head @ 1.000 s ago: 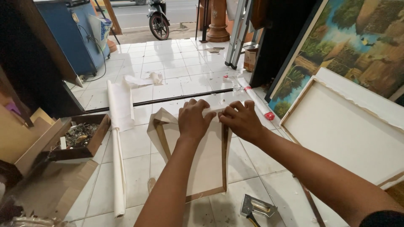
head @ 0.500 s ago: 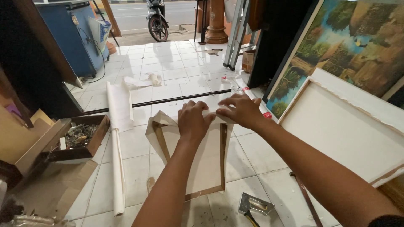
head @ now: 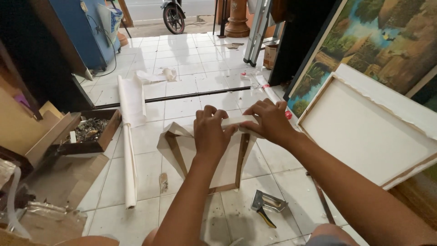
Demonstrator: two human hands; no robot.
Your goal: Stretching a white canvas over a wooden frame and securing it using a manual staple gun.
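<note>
Head view: both hands (head: 241, 127) grip canvas frame (head: 209, 159) (brown box (head: 93, 132) left).

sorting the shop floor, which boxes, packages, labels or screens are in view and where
Open brown cardboard box: floor, left, shallow, rectangular, filled with small metal bits.
Small tan carton: floor far back, by the ladder feet, boxy.
Clear plastic wrapping: bottom left, crumpled.
No screens or signs to be seen.

Two hands (head: 211, 132), one small stretcher frame (head: 207, 159), one staple gun (head: 266, 205), two canvas rolls (head: 129, 136).
</note>
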